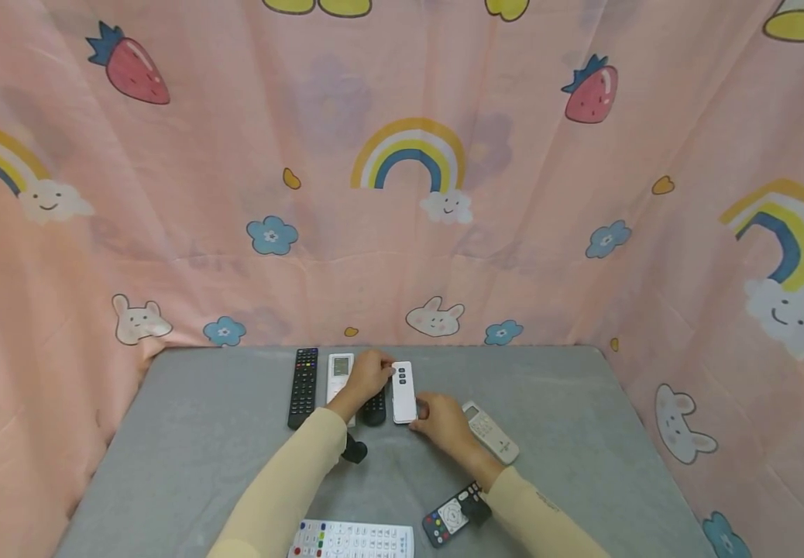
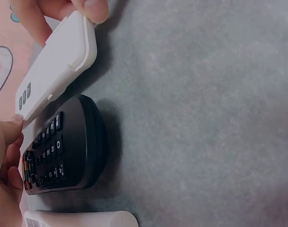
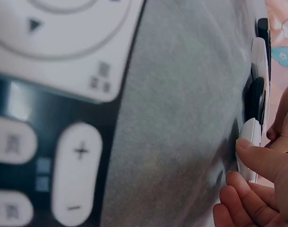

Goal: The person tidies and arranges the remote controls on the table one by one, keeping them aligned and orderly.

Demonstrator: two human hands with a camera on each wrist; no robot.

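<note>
A slim white remote control (image 1: 404, 395) with a few dark buttons near its far end lies between both hands. My left hand (image 1: 369, 377) pinches its far left corner with thumb and fingertips. At the near end, my right hand (image 1: 446, 422) grips the corner; the thumb shows on the edge in the right wrist view. The left wrist view shows this white remote (image 2: 56, 61) tilted, its near end raised above the grey cloth. Just left of it lies a black remote (image 1: 374, 411), partly hidden by the left hand. A white remote with a screen (image 1: 340, 368) is beyond that, partly covered by the left forearm.
A long black remote (image 1: 303, 387) ends the row at left. To the right, a beige remote (image 1: 491, 434) lies slanted beside the right hand. Closer in are a dark remote with a white pad (image 1: 449, 518) and a white many-buttoned remote (image 1: 356, 540). Patterned pink curtain (image 1: 402, 263) borders the grey table (image 1: 583, 465).
</note>
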